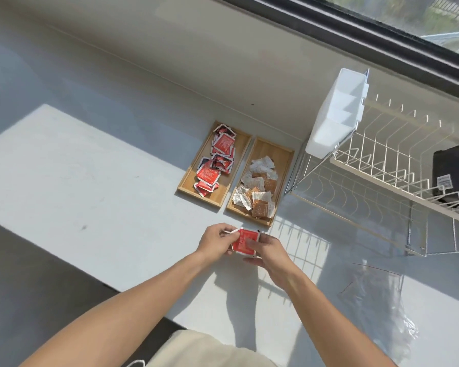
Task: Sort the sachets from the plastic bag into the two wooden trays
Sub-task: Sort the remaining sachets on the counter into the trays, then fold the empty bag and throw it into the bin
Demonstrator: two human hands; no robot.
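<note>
Two wooden trays lie side by side on the white counter. The left tray (188,181) holds several red sachets (215,160). The right tray (286,160) holds several brown and white sachets (260,186). Just in front of the trays, both hands grip a small stack of red sachets (245,241). My left hand (215,243) pinches its left edge, and my right hand (268,252) holds its right side with the thumb on top. A clear plastic bag (376,295) lies crumpled on the counter to the right, its contents hard to make out.
A white wire dish rack (382,165) with a white plastic cutlery holder (337,112) stands at the right, close to the right tray. A dark object (453,170) sits in the rack. A window frame (355,30) runs along the back. The counter's front edge is at the lower left.
</note>
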